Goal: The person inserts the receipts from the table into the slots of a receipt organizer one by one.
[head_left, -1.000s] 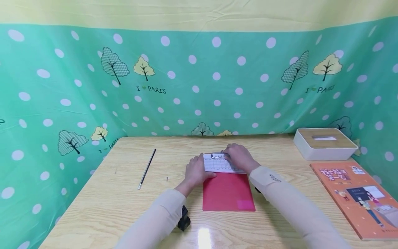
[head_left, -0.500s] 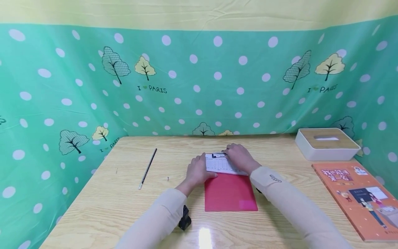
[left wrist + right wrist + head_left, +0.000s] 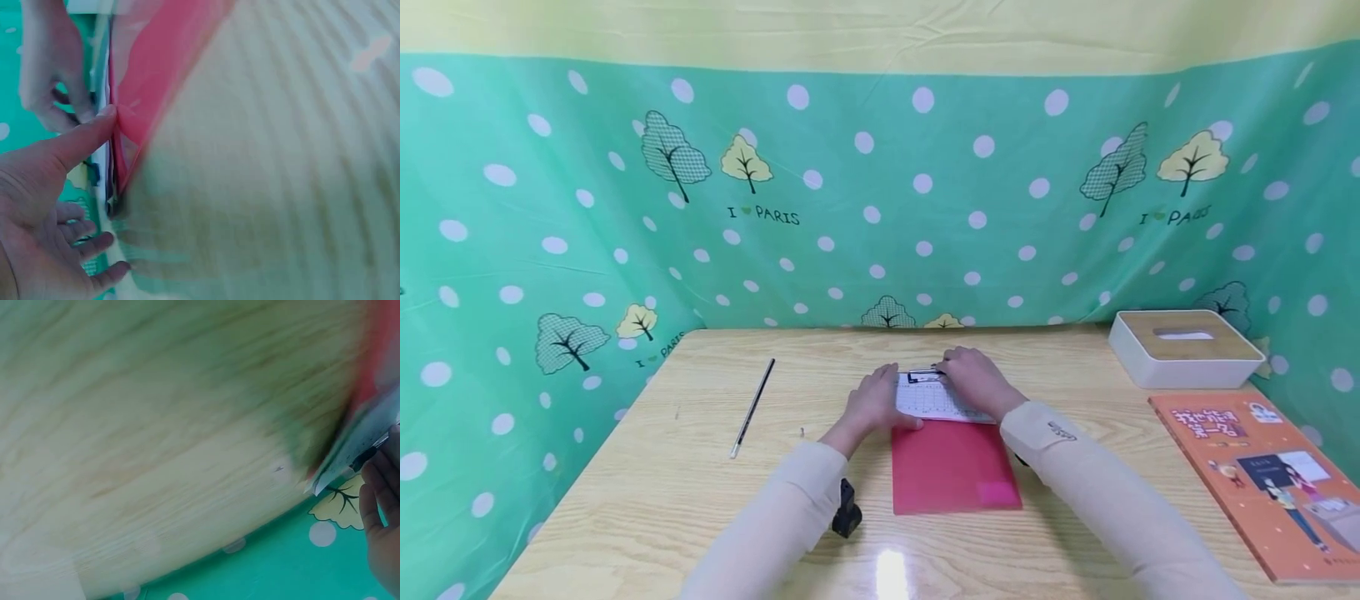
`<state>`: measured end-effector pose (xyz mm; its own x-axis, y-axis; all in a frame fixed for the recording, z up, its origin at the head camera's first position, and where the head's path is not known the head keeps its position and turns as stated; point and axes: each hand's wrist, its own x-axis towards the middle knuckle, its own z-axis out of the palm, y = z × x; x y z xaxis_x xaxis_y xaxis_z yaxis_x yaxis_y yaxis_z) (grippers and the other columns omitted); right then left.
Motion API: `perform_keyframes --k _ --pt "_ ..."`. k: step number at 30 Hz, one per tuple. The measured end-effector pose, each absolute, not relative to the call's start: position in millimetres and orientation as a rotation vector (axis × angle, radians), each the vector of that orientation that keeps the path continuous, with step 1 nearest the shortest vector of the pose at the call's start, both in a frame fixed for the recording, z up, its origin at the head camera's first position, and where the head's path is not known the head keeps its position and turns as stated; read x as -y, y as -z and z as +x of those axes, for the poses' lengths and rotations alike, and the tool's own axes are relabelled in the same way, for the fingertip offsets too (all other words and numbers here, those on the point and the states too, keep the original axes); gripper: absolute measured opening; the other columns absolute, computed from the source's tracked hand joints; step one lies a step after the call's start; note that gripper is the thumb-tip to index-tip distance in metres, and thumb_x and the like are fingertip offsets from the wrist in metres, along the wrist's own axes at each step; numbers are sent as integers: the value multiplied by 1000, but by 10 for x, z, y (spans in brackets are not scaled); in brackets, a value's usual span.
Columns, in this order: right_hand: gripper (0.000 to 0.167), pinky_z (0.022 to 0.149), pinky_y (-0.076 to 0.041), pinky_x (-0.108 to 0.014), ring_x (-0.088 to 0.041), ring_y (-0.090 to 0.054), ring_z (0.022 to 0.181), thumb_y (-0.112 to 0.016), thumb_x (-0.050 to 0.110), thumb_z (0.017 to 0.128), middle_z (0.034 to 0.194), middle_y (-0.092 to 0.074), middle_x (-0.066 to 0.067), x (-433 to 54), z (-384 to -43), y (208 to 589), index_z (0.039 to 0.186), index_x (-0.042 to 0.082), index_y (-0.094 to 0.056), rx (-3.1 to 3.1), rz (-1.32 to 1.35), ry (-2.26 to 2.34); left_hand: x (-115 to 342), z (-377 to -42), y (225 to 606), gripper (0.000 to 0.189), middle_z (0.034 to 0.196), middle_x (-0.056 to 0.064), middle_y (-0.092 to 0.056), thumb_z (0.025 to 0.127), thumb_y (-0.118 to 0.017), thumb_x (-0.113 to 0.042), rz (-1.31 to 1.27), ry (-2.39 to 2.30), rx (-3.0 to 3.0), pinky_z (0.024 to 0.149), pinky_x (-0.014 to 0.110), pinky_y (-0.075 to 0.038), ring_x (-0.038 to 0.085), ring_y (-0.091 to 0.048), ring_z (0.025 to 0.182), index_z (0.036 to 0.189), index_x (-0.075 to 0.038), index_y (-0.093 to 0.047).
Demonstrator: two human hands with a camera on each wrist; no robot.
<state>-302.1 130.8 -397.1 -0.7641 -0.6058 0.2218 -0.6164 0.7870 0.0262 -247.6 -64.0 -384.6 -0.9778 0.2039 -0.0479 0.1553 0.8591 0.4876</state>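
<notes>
A red folder (image 3: 955, 475) lies on the table, with printed grid paper (image 3: 932, 403) over its far part. At the paper's far edge sits a dark metal clip (image 3: 922, 377). My right hand (image 3: 974, 380) pinches the clip between thumb and fingers; its grip is partly hidden in the right wrist view. Beside the left edge is my left hand (image 3: 872, 404). In the left wrist view, the left thumb (image 3: 87, 137) lies straight against the edge of folder and paper, while the other fingers (image 3: 81, 244) are spread, relaxed.
A pencil (image 3: 752, 408) lies to the left. At right are a white tissue box (image 3: 1183, 367) with a wooden top and an orange book (image 3: 1262, 483). A black object (image 3: 847, 510) shows at the left wrist. A green dotted curtain (image 3: 880, 200) closes the far side.
The paper's near edge sits very slightly nearer on the folder. Both hands keep nearly the same place; the view shifts a little.
</notes>
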Motion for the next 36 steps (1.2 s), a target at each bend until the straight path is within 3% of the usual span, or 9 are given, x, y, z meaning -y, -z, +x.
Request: perform_keyframes --k 4,9,18,28,32,36 --pt "21 90 -53 -44 -29 -66 95 -71 12 96 101 -70 -11 -1289 -3026 3954 115 4 -76 2767 957 -41 657 -2491 3870 105 164 17 -27 79 -89 -35 394 -692 -2925 116 58 -26 37 -29 149 158 -1 -30" --pt "19 88 -54 -44 -28 -66 93 -70 9 96 99 -70 -12 -1285 -3026 3956 112 4 -76 2736 965 7 610 -2523 3849 100 166 13 -25 81 -87 -31 576 -535 -2927 119 59 -19 33 -23 152 159 -5 -31" --pt "19 88 -53 -46 -29 -67 94 -71 9 95 98 -71 -11 -1306 -3004 3964 113 4 -77 2736 960 -46 495 -2556 3838 95 162 14 -33 81 -87 -30 598 -357 -2935 117 58 -24 34 -29 149 157 -4 -35" --pt "47 107 -43 -53 -40 -55 127 -71 17 96 136 -59 -22 -1437 -2910 3821 138 -2 -60 3029 704 -529 526 -2563 3810 96 163 16 -29 83 -86 -30 599 -427 -2873 118 58 -21 35 -25 151 158 -3 -32" --pt "38 96 -51 -49 -36 -62 112 -70 15 96 122 -65 -22 -1546 -2843 3746 127 -6 -64 3072 417 -742 508 -2588 3780 87 163 16 -31 87 -81 -28 596 -489 -2880 119 57 -21 35 -27 150 157 -5 -35" --pt "38 81 -54 -41 -28 -63 92 -73 18 93 115 -67 -20 -1671 -2774 3715 119 -9 -64 3152 173 -889 434 -2645 3798 67 152 16 -48 93 -75 -29 615 -420 -3055 112 53 -37 35 -44 139 150 -5 -47"
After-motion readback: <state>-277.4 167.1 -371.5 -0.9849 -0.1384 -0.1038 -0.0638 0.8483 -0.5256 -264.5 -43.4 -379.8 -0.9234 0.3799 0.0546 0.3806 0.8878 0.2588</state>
